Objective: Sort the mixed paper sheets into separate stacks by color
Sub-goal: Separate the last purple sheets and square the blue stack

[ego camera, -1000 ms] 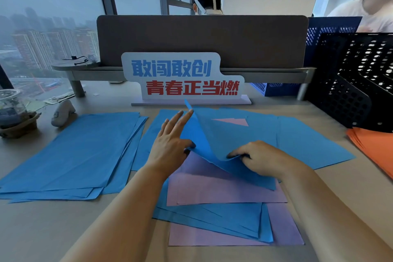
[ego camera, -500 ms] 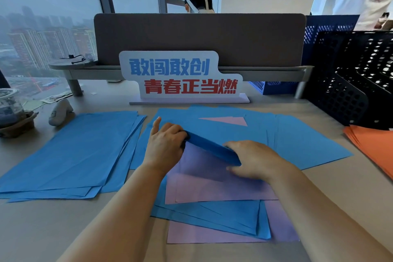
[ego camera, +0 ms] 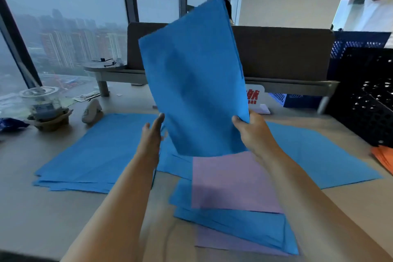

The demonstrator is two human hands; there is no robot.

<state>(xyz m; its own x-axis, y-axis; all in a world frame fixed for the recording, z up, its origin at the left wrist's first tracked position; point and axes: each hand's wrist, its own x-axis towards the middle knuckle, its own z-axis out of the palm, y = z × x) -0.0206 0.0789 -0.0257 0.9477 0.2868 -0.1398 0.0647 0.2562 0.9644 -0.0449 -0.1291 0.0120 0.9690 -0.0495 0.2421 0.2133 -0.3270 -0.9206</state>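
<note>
You have lifted the thin blue sheet; it stands nearly upright above the flat pink sheet. Your right hand pinches its lower corner; your left hand, fingers straight, is released just beside its edge.

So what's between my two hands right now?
The blue sheet held upright, in the head view: the right hand pinches its right edge, the left hand is open beside its left edge.

Both forearms reach forward; left hand raised with fingers straight; right hand pinches the blue sheet.
</note>
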